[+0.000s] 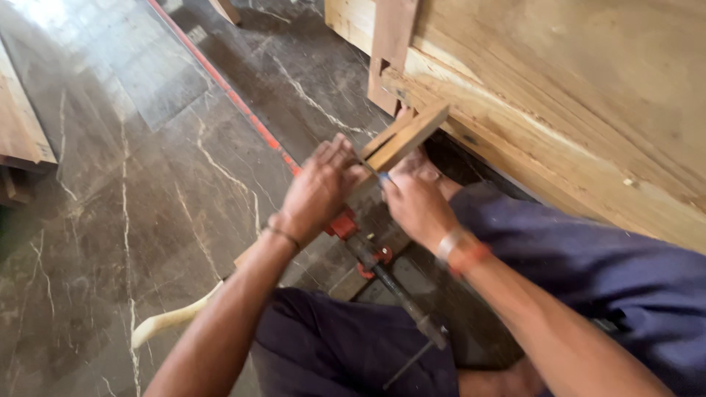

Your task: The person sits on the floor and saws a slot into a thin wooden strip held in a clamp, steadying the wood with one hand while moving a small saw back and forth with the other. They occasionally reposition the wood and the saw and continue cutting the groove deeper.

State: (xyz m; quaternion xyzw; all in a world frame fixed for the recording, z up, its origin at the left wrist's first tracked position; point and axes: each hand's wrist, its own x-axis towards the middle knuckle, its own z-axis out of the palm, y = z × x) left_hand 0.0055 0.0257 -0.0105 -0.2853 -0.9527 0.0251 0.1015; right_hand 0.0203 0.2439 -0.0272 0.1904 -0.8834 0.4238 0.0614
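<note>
While both hands grip | wood strip (403,140) juts up-right between them

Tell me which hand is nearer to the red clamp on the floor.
Left. The left hand is just above the red clamp, gripping the wooden strip. The right hand is further right, with a gap between.

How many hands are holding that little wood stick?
2: the left hand grips the wood strip from the left, and the right hand touches it from below. None look hidden.
</note>
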